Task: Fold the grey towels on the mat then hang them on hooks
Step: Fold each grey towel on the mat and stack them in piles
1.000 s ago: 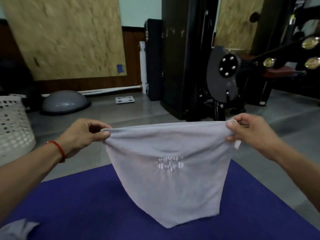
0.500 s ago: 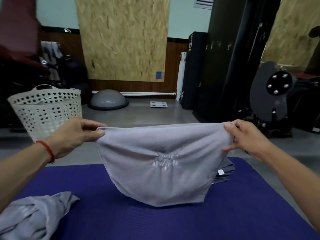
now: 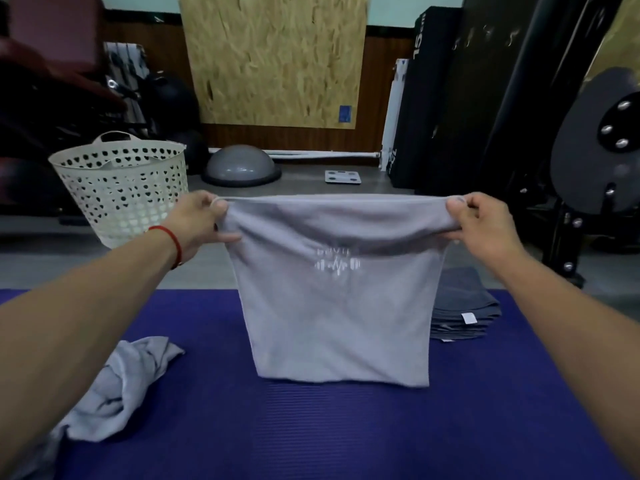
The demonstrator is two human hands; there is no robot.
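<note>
Two hands hold our grey towel (image 3: 339, 306) by its top corners: left hand (image 3: 199, 223) and right hand (image 3: 481, 226) pinch it above the mat (image 3: 311, 427).

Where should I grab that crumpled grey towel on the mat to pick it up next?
Probably pinch the crumpled towel at its far end, a loose flap lying flat on the blue mat. Come from above with the left hand; it lies on that side, and its near end runs under the forearm.
</note>
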